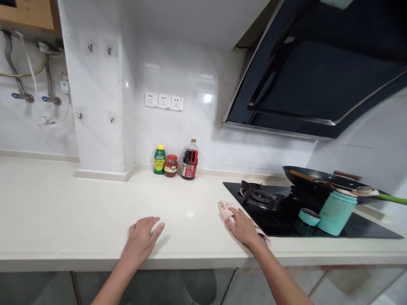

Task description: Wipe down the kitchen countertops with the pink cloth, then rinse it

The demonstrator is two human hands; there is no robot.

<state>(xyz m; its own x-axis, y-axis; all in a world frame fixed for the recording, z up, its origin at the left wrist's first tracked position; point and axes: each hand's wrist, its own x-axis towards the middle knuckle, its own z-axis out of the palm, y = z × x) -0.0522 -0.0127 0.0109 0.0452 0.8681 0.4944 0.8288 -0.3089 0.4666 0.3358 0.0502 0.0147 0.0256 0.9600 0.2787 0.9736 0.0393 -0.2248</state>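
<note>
My right hand (243,228) presses a pale pink patterned cloth (225,209) against the white countertop (95,216). The cloth lies bunched along the left edge of the black gas stove (288,220), and part of it is hidden under my palm and fingers. Over the front of the counter, to the left, my left hand (140,238) hovers with its thumb apart from the fingers. Nothing is in it.
By the back wall stand a green squeeze bottle (159,160), a red-lidded jar (171,166) and a dark sauce bottle (190,161). A wok (305,180), a teal canister (337,212) and its teal lid (309,217) are on the stove. The range hood (302,72) slants overhead.
</note>
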